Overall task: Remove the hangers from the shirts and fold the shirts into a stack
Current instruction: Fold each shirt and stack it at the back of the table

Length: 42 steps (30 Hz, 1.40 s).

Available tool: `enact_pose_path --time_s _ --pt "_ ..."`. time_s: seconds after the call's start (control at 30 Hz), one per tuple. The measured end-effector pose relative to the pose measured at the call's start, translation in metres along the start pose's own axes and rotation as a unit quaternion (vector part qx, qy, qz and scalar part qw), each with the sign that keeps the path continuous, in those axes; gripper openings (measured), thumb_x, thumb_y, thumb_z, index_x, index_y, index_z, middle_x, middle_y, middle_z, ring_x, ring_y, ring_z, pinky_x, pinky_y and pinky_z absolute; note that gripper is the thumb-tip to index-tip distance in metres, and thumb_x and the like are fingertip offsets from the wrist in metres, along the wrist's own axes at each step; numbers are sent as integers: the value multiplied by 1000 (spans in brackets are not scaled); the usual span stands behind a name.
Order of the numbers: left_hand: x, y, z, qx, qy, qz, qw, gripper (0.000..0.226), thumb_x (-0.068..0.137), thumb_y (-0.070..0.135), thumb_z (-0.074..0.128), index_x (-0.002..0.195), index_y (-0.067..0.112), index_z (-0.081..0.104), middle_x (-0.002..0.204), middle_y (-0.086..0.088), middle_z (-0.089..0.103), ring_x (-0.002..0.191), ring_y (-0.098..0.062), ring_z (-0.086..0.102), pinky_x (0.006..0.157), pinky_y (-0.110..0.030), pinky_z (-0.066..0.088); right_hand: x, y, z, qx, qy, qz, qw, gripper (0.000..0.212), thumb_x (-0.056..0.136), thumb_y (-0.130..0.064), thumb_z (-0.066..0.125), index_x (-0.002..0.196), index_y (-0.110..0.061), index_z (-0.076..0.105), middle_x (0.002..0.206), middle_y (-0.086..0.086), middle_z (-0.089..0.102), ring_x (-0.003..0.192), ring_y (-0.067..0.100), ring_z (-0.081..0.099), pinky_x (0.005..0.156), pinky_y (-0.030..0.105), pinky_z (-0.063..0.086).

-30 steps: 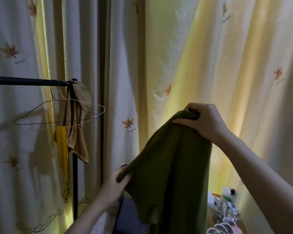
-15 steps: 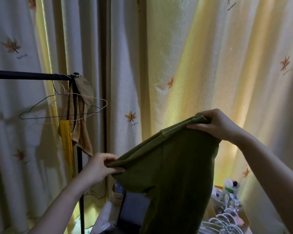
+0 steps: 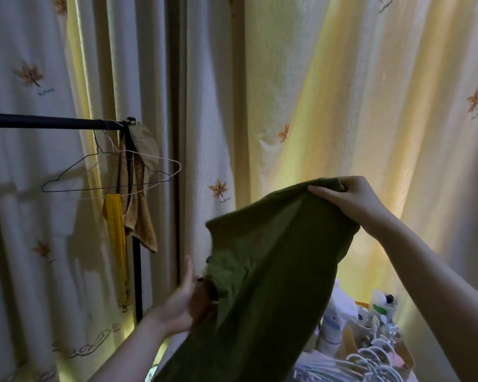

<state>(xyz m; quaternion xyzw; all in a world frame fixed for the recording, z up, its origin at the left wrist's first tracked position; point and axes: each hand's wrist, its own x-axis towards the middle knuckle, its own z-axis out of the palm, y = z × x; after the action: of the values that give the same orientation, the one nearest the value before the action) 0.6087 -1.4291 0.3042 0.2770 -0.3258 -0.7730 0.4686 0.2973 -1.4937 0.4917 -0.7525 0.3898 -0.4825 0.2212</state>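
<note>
The olive-green knit shirt (image 3: 273,257) hangs before the pale leaf-printed curtain (image 3: 342,92), its top edge gripped by the right hand (image 3: 351,199). The left hand (image 3: 182,301) meets its lower folds, thumb raised. Its fingers are hidden, so I cannot tell if it grips.

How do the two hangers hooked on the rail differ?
The dark wire hanger is near-black and reaches further left. The pale wire hanger is whitish, and its tip reaches further right. Both are thin wire, carry no shirt, and hook on the black rail near its end.
</note>
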Motion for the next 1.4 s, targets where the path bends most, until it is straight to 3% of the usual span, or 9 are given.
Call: enact_pose_path --time_s 0.17,0.3,0.4,0.53,0.77,0.9,1.07,1.27,1.4 --pt "6 -4 8 178 69 98 977 68 68 43 81 124 12 56 119 -10 66 114 -25 61 88 -31 53 -6 10 -2 10 -11 40 999 24 74 -44 67 91 -28 68 93 1 70 90 19 66 78 32 57" --pt "8 -4 6 177 143 126 966 66 75 28 75 131 8 45 124 -14 61 115 -26 59 100 -39 48 -10 13 -3 30 -42 35 998 37 68 -50 66 95 -27 70 93 -1 72 88 16 69 76 30 58" --pt "8 -10 4 187 217 140 948 60 74 31 74 125 29 43 128 -10 54 117 -26 55 103 -46 44 -11 18 2 28 -74 42 996 28 76 -48 64 94 -27 71 88 -3 73 85 15 70 72 28 59" --pt "-10 -4 -4 259 113 117 952 59 63 25 84 117 37 62 125 -6 58 116 -26 58 94 -42 52 -7 23 12 42 -129 56 989 31 85 -42 57 105 -20 67 101 4 69 94 20 67 80 35 58" --pt "-44 5 -29 527 322 228 753 19 73 24 79 87 26 66 99 9 60 95 -4 54 78 -22 45 8 32 66 45 -193 37 979 18 84 -33 61 95 -21 68 96 1 67 94 18 64 75 24 51" --pt "-64 16 -43 478 397 330 710 17 79 14 72 82 25 60 106 21 59 92 12 54 73 -9 40 25 28 101 59 -173 -2 983 20 88 -18 62 105 -9 68 105 12 66 104 26 61 89 34 52" --pt "-78 24 -45 474 394 412 672 18 83 15 65 83 31 57 105 25 66 105 11 57 85 -12 42 34 12 116 104 -157 -44 981 22 87 -13 63 107 -7 69 106 10 66 105 24 59 92 32 49" --pt "-73 -52 -41 564 368 406 618 28 71 21 71 78 37 50 105 30 64 103 6 54 87 -24 43 7 55 78 101 -302 -33 947 28 79 2 57 106 10 63 113 28 54 105 37 53 85 45 50" --pt "-46 -156 -29 652 255 284 655 32 67 14 74 78 33 51 99 22 63 98 9 52 84 -16 36 -39 114 40 87 -387 42 917 24 77 5 59 93 -4 73 118 23 54 109 27 58 86 36 55"
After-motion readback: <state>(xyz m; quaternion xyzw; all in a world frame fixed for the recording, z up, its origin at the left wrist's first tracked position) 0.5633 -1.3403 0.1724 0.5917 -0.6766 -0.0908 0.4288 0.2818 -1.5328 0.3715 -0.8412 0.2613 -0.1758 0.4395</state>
